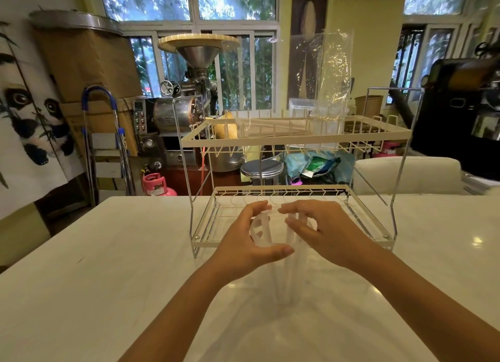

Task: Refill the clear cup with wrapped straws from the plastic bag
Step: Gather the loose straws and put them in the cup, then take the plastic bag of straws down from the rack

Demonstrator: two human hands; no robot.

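Note:
A bundle of white wrapped straws [290, 256] stands upright on the white table [108, 267], just in front of the rack. My left hand [243, 245] grips the tops of the straws from the left, thumb below and fingers curled over. From the right, my right hand [322, 231] closes its fingers on the same straw tops. Around the straws' lower ends is a faint clear shape [299, 294]; I cannot tell whether it is the clear cup. A clear plastic bag [334, 85] stands upright on the rack's top shelf.
A two-tier cream wire rack [295, 139] stands on the table right behind my hands. On its top shelf lie a flat packet of straws [273, 127] and a yellowish object [226, 126]. Machines, a stool and a pink gas cylinder stand beyond the table.

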